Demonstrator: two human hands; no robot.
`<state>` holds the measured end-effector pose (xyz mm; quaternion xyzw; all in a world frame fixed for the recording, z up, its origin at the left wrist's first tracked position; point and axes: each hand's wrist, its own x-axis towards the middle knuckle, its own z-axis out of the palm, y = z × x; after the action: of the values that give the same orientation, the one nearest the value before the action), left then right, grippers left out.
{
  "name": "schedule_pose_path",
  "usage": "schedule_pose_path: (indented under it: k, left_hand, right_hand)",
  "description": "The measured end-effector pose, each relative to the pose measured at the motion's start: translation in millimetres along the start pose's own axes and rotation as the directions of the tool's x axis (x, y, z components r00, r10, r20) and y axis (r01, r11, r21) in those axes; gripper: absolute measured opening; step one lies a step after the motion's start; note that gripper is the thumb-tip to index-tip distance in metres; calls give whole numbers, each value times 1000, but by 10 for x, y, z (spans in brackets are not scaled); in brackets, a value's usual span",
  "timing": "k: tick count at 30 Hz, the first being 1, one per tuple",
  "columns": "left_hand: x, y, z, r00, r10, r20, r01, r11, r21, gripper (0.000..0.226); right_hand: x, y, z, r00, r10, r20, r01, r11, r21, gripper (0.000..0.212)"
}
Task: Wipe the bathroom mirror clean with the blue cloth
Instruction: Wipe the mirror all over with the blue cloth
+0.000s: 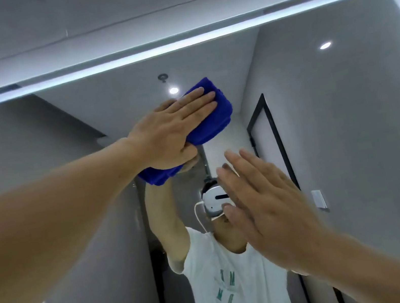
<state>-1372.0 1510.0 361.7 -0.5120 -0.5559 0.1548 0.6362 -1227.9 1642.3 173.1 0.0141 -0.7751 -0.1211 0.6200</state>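
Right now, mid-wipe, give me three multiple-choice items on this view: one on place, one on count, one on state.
1. Where on the mirror is the blue cloth?
A. upper middle
B. bottom right corner
C. far left edge

2. How many hands touch the cloth?
A. none
B. one
C. two

3. How is the right hand?
A. fist closed
B. holding a bottle
C. open, fingers spread

Answers: 1 A, the cloth sits just under the lit top edge, near centre. 2 B, only the left hand presses flat on it. 3 C, its palm faces the glass and holds nothing.
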Motion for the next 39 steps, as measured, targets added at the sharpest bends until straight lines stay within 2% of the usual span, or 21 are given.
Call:
schedule_pose_path:
  k: [6,10,15,18,20,25,29,36,39]
  left_hand:
    - [302,-414,-40,999,-45,-3,45,999,1,77]
    - [502,-659,-73,994,-105,-21,104,994,-30,76]
    - [893,-855,-175,960,-278,-23,272,951,-150,80]
    - [1067,-893,-197,905,-424,-10,415,890,-186,80]
    - [1109,-870,-189,888,-459,-16,446,869,-213,79]
    - [1093,-821,-181,888,-459,-24,435,856,-278,78]
    - [999,-595,-115,899,-435,-39,411,874,-260,77]
    - [620,325,29,931,-360,-60,340,915,-218,70]
    - [481,668,5,946,-324,-36,309,927,-212,69]
  right_hand:
    - [833,273,-119,998,1,65,8,990,-143,63]
    - [1251,422,-203,998,63,-23,-65,991,-116,57]
    - [1406,568,-286,993,109,-52,-113,991,-68,54]
    - [1312,604,-297,996,68,-57,-74,991,-114,53]
    - [1246,634,-310,997,64,-53,-70,991,-112,53]
    - [1144,699,-357,996,77,-37,-80,993,-81,53]
    - [1081,667,-402,996,82,-43,-83,996,-42,53]
    - [926,547,-482,990,129,-60,-130,991,-12,55]
    - [835,459,-484,987,158,-27,-158,987,12,56]
